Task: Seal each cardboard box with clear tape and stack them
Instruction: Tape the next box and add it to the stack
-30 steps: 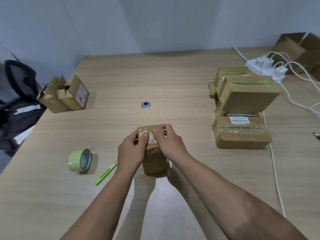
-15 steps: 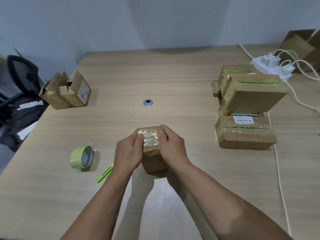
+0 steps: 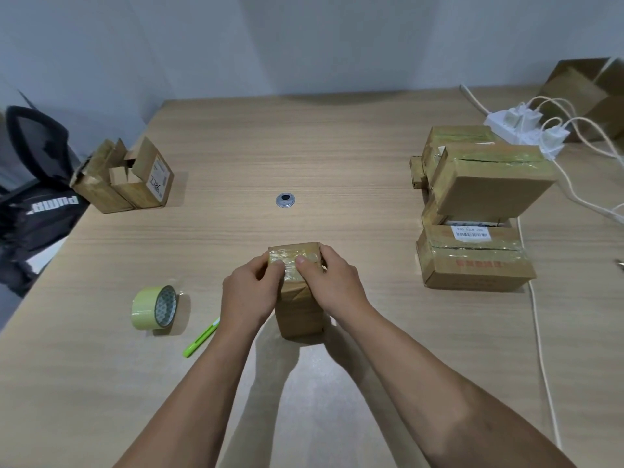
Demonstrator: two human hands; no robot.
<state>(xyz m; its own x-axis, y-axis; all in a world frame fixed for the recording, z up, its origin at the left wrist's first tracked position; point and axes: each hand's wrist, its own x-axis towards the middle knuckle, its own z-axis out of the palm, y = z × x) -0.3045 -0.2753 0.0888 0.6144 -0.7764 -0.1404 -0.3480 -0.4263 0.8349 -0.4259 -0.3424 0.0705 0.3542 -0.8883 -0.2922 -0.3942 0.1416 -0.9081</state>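
A small upright cardboard box point(image 3: 299, 309) stands on the table in front of me, its top covered with shiny clear tape. My left hand point(image 3: 248, 293) grips its left side and my right hand point(image 3: 329, 285) grips its right side, both thumbs pressing on the taped top. A roll of tape point(image 3: 155, 308) with a pale green outer face lies on its edge to the left. At the right, several taped boxes form a stack point(image 3: 476, 211). Two open boxes point(image 3: 126, 179) sit at the far left edge.
A green pen point(image 3: 199, 339) lies between the tape roll and my left arm. A metal grommet point(image 3: 285, 200) sits mid-table. A white power strip point(image 3: 521, 128) with cables runs along the right side. A black bag point(image 3: 37, 211) rests on a chair beyond the left edge.
My thumbs have slid a little across the taped top of the box. The box and both hands stay in the same place.
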